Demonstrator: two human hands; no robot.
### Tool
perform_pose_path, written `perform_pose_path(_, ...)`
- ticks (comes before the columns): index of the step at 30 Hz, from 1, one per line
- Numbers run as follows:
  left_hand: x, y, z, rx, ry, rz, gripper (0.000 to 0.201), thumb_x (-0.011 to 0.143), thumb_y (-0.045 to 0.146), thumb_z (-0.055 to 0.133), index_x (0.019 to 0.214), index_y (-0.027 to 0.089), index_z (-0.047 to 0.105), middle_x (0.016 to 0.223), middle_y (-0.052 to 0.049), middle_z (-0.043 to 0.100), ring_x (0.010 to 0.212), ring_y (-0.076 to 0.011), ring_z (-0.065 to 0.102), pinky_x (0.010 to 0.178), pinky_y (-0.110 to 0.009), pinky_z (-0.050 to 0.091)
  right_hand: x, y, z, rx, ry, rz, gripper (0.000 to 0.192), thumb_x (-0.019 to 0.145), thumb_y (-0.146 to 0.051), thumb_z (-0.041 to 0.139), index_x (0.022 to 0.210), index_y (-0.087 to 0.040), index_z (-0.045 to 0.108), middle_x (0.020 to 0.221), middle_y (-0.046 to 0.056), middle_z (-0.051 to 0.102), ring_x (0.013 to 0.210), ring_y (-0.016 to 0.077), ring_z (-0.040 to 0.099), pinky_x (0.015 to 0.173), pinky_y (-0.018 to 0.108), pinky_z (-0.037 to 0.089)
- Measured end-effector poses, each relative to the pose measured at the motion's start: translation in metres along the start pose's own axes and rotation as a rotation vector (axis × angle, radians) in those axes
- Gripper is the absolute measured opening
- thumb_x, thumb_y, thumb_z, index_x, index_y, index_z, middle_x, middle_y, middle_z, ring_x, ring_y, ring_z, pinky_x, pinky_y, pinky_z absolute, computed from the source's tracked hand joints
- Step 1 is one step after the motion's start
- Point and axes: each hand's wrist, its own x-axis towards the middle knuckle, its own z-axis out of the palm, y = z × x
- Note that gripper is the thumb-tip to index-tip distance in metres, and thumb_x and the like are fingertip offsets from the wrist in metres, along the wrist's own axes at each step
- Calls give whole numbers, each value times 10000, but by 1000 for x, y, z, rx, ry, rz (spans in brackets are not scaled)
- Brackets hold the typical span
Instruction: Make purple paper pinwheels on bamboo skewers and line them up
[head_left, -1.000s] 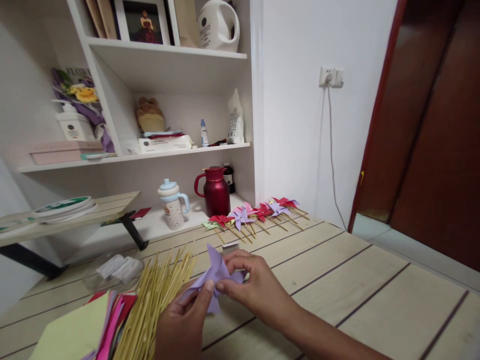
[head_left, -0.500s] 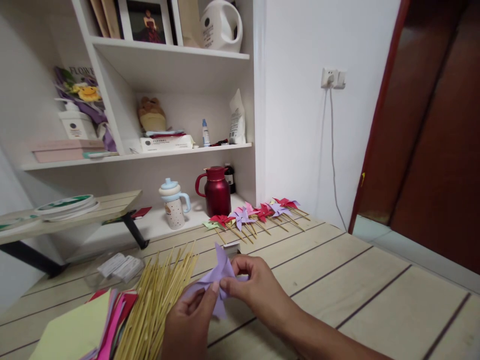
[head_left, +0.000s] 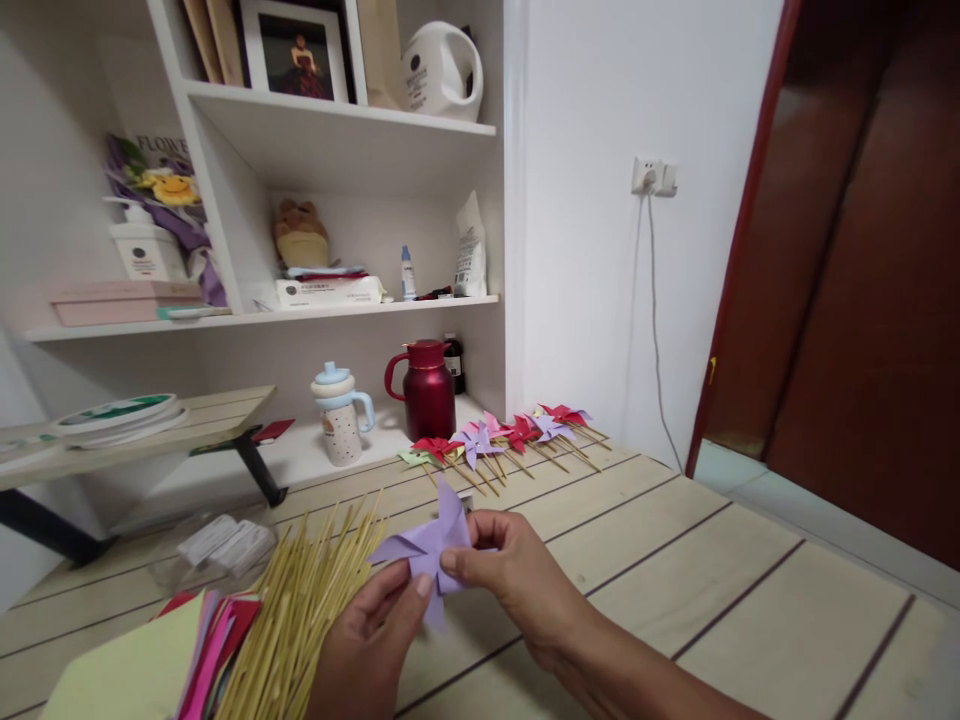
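A lavender paper pinwheel (head_left: 433, 545) with folded blades is held up over the table between both hands. My left hand (head_left: 375, 625) pinches its lower left side with thumb and fingers. On its right, my right hand (head_left: 510, 570) grips a blade, the thumb pressed near the centre. No stick shows on this pinwheel. Left of my hands lies a heap of thin wooden sticks (head_left: 300, 600). Beside the sticks sits a stack of coloured paper squares (head_left: 127, 655), pale yellow on top. Further back, several finished pinwheels (head_left: 517, 435) on sticks lie in a row.
A small box (head_left: 466, 502) stands partly hidden behind my right hand. A clear container with white packets (head_left: 225, 545) is at the left. A spotted cup (head_left: 343, 420) and a red jug (head_left: 429, 390) stand before the white shelves (head_left: 337, 110). A raised wooden stand (head_left: 225, 405) holds plates.
The pinwheel has turned to face me more fully, its blades spread and its centre visible. My left fingers have shifted slightly down its edge. The whole view has tilted a little.
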Motion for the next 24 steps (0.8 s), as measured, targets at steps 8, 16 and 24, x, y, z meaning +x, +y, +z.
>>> perform_pose_path(8,-3,-1,7,-80,-44,-47,452,468,476,867,789,177,758,730,-26,771,740,-221,684,737,-312,515,0,1,1,-33,-22,0,222,574,-263,759,561,-163,562,579,-31,558,568,108,462,593,238,366)
perform_pose_path(16,4,-7,0,12,-37,-66,461,473,497,877,771,165,757,703,-21,758,710,-199,642,674,-282,492,1,6,1,-57,-54,-15,153,595,-220,750,604,-143,618,619,-17,594,598,111,486,608,241,370)
perform_pose_path(24,5,-9,1,29,31,-101,528,413,504,878,772,135,761,710,-63,764,696,-223,651,646,-312,492,0,9,0,-69,-57,-8,137,602,-197,743,602,-144,617,610,-22,593,581,106,484,596,241,372)
